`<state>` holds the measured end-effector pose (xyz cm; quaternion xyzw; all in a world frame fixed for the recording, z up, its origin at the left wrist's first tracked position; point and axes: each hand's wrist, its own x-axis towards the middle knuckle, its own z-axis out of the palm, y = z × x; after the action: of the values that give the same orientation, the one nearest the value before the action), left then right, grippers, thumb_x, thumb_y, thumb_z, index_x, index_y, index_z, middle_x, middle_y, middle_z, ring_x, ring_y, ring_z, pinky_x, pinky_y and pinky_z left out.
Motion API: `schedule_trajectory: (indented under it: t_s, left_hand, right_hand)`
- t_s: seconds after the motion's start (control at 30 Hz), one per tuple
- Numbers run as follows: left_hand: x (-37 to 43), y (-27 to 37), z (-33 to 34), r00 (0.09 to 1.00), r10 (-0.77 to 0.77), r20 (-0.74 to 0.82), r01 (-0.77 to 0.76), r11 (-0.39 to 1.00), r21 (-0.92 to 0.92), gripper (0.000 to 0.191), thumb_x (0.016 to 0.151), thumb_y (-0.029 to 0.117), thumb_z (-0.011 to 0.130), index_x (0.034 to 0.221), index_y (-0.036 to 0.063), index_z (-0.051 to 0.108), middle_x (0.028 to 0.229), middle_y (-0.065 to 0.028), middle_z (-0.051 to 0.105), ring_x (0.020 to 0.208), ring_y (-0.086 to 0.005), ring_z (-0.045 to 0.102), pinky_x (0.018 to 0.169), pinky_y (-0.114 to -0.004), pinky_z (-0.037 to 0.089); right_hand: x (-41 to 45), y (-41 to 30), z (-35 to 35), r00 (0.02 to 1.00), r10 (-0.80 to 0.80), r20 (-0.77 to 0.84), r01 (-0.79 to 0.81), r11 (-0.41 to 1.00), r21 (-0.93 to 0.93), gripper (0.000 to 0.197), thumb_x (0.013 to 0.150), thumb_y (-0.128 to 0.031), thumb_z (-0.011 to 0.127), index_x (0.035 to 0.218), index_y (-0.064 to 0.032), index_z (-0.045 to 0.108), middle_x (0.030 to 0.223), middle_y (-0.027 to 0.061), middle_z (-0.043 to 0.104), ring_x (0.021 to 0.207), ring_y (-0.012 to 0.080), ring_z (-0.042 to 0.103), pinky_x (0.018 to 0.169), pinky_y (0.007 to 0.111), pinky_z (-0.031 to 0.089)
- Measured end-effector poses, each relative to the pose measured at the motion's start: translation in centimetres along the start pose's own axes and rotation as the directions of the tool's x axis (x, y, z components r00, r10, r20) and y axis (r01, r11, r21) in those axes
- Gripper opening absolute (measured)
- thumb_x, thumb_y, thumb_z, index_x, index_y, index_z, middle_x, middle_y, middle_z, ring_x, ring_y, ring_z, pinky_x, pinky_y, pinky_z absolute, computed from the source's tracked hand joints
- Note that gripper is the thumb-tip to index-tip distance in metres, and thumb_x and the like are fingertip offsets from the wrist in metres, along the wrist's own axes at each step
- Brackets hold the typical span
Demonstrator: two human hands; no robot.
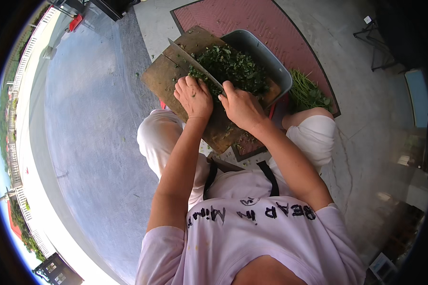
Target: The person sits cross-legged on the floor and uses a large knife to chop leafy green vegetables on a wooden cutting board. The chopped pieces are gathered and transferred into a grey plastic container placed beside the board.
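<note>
My right hand [244,108] grips a large kitchen knife [197,65], its long blade slanting away to the upper left across a wooden chopping board [159,76]. My left hand [195,99] is on the board just left of the blade, with curled fingers pressing on leafy greens; its palm side is hidden. A heap of chopped greens [232,64] covers the board's right part, beyond the knife. Under the board's far right side sits a grey rectangular tub [286,76], partly covered by the board.
A bunch of long-stemmed greens [306,91] lies right of the tub on a red textured mat [235,14]. My knees, in white trousers, flank the board. Leaf scraps dot the concrete floor [103,117]. A black folding-frame seat [381,42] stands at the upper right.
</note>
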<state>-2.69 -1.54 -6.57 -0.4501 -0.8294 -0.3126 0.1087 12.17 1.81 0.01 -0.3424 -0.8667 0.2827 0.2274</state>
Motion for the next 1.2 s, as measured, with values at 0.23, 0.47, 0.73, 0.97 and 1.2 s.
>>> schedule_trajectory:
  t_s: [0.23,0.47,0.73,0.97,1.2]
  left_hand:
    - [-0.6,-0.2,0.2,1.000,0.016,0.017,-0.015,0.999,-0.042,0.020,0.093,0.021,0.053,0.101,0.0020,0.052,0.104,-0.0169,0.054,0.101,-0.0365,0.050,0.088,-0.046,0.037]
    - [-0.7,0.6,-0.4,0.980,0.187,-0.063,-0.197,0.922,-0.334,0.015,0.091,0.007,0.056,0.104,0.0014,0.054,0.105,-0.0179,0.054,0.099,-0.0376,0.053,0.086,-0.045,0.043]
    - [2.8,3.9,-0.9,0.794,0.607,0.047,-0.576,0.774,-0.265,0.027,0.079,0.004,0.065,0.105,0.0091,0.059,0.108,-0.0104,0.057,0.096,-0.0310,0.054,0.082,-0.041,0.042]
    - [8.7,3.2,3.5,0.906,0.422,0.015,-0.422,0.906,0.022,0.040,0.090,0.034,0.060,0.125,0.0152,0.059,0.128,-0.0155,0.052,0.125,-0.0339,0.044,0.105,-0.049,0.030]
    - [6.2,3.3,2.6,0.901,0.321,0.291,-0.346,0.938,0.036,0.034,0.093,0.038,0.057,0.096,0.0049,0.055,0.100,-0.0140,0.059,0.097,-0.0340,0.057,0.083,-0.044,0.044]
  right_hand:
    - [-0.8,-1.2,-2.1,0.976,-0.013,-0.220,0.022,0.999,0.042,0.022,0.095,-0.020,0.056,0.096,-0.0018,0.044,0.080,0.0218,0.063,0.072,0.0418,0.063,0.059,0.048,0.051]
    - [-0.7,0.1,-3.2,0.990,0.042,-0.131,-0.028,0.994,0.109,0.020,0.094,-0.017,0.058,0.094,-0.0020,0.044,0.076,0.0225,0.063,0.071,0.0432,0.063,0.059,0.049,0.050]
    - [-2.2,4.8,-4.8,0.948,0.276,-0.156,-0.267,0.961,0.073,0.023,0.095,-0.018,0.057,0.104,-0.0001,0.046,0.083,0.0270,0.063,0.083,0.0500,0.059,0.066,0.054,0.048]
    - [-0.9,5.3,-5.0,0.930,0.367,0.012,-0.367,0.930,-0.020,0.022,0.098,-0.020,0.053,0.101,-0.0009,0.043,0.082,0.0286,0.063,0.079,0.0488,0.060,0.063,0.054,0.047]
    - [-1.7,3.2,-4.3,0.962,0.151,-0.227,-0.149,0.989,0.026,0.022,0.096,-0.019,0.057,0.099,-0.0014,0.044,0.083,0.0272,0.063,0.078,0.0472,0.060,0.064,0.052,0.047]
